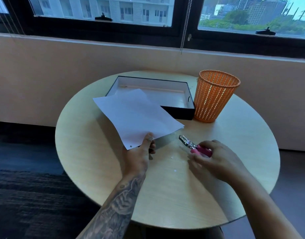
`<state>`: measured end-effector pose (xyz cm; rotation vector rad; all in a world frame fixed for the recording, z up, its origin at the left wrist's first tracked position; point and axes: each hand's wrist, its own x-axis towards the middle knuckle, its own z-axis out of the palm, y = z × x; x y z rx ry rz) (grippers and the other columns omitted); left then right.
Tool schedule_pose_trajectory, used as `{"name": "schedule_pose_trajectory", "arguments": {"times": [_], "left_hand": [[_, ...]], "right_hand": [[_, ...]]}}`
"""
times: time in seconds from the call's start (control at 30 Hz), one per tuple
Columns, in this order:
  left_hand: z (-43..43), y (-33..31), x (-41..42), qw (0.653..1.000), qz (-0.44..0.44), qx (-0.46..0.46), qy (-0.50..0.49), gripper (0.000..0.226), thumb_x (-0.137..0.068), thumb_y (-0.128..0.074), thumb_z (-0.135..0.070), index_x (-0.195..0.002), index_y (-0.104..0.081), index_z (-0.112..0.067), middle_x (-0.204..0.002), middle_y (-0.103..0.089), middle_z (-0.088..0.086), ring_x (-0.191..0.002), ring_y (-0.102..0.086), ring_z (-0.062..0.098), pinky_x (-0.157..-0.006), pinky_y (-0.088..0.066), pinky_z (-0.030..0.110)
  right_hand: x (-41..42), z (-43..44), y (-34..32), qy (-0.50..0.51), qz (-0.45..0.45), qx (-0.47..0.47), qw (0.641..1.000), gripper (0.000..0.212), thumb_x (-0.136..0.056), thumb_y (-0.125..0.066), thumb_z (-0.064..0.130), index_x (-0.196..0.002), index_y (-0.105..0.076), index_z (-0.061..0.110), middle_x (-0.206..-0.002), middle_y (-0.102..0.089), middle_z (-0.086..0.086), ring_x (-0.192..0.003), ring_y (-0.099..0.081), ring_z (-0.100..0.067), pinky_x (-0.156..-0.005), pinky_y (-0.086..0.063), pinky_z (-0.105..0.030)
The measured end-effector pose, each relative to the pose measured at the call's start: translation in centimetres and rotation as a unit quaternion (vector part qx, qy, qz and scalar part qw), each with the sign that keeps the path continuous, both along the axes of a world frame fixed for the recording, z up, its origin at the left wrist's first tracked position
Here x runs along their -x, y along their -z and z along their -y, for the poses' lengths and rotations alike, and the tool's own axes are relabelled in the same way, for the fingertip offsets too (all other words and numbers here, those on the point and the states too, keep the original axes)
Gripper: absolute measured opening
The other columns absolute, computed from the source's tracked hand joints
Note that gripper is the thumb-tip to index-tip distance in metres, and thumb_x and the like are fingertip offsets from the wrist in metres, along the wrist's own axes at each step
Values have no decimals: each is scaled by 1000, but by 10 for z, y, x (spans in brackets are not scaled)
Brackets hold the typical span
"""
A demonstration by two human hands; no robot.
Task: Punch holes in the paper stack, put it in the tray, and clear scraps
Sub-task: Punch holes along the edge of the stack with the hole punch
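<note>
My left hand (141, 152) pinches the near edge of a white paper stack (138, 116) and holds it lifted above the round table, its far corner over the tray. One punched hole shows near the stack's near left corner. My right hand (215, 159) rests on the table, fingers around the pink handles of a metal hole punch (191, 145), whose silver jaws point toward the paper. The black tray (179, 111) with a white inside lies beyond the paper. Small white paper scraps (174, 169) dot the table between my hands.
An orange mesh waste basket (215, 95) stands upright right of the tray, touching its corner. The round wooden table (89, 152) sits below a wall and a window. Dark carpet lies to the left.
</note>
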<state>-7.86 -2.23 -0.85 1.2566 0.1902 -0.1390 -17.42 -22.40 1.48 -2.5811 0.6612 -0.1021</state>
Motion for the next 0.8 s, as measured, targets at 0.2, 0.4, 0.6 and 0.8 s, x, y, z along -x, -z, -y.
{"name": "schedule_pose_trajectory", "arguments": {"times": [0.2,0.4,0.6,0.8], "left_hand": [[0,3,-1,1000,6,-5,4,29,-85,-78,-32,-67,-74,-10,-59,-70,2,-51,-60,14,-58,-45,31],[0,5,-2,1000,3,-1,1,29,-83,-79,-34,-66,-74,-11,-61,-71,2,-53,-60,16,-59,-47,32],[-1,4,0,1000,8,0,12,28,-86,-76,-33,-73,-74,-8,-61,-70,0,-52,-60,12,-53,-46,24],[-1,1,2,1000,-4,0,12,29,-84,-78,-34,-63,-73,-14,-59,-71,-1,-55,-62,13,-58,-46,28]], "right_hand": [[5,-10,-15,-39,47,-401,914,42,-83,-53,39,-107,-70,9,-100,-76,-15,-84,-72,-27,-75,-52,-42],[1,-31,-9,-95,-44,-598,795,57,-87,-46,39,-117,-63,-7,-101,-68,-26,-94,-68,-46,-80,-54,-52],[-5,-46,-9,-102,-60,-575,810,61,-90,-46,52,-116,-59,-2,-98,-68,-24,-90,-67,-42,-74,-56,-47],[-10,-55,-7,-77,-40,-509,856,56,-106,-37,43,-121,-57,-7,-88,-67,-19,-80,-67,-36,-69,-54,-45]]}}
